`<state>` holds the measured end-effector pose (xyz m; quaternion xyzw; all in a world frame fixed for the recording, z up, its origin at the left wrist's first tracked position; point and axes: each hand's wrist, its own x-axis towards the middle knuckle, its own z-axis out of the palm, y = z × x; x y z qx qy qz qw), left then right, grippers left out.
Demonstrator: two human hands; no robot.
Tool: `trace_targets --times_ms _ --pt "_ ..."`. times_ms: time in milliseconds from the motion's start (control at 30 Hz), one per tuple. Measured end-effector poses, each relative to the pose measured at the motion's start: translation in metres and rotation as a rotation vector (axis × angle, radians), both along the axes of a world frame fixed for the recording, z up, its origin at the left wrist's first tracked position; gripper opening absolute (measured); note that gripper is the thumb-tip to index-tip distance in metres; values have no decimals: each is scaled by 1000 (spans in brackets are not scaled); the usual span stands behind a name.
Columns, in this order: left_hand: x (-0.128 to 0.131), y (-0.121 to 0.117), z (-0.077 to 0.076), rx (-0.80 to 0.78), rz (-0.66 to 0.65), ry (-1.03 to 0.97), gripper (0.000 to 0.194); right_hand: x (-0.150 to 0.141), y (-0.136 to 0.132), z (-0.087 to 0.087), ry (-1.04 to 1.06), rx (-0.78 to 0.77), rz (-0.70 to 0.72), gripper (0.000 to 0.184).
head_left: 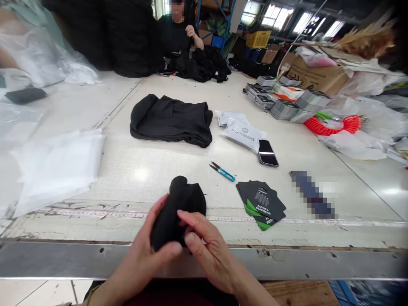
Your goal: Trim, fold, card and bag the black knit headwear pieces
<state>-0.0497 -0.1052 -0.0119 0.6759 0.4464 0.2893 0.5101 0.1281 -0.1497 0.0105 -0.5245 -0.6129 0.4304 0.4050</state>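
A folded black garment (170, 121) is lying on the white worktable (137, 170); a printed white pouch (242, 134) is resting just beside it, touching a smartphone (267, 153); blue-handled thread snips (222, 172) are lying near black-and-green cards (261, 202); a co-worker (175, 34) is sitting behind a heap of black fabric (200, 66).

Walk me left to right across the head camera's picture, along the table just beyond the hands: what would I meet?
White plastic sheeting → blue-handled thread snips → black-and-green printed cards → a pixelated blurred object
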Motion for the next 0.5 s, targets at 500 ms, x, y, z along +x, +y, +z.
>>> trace_targets --times_ms 500 --pt "-13 7 -16 679 -107 613 73 -17 8 -56 -574 394 -77 18"
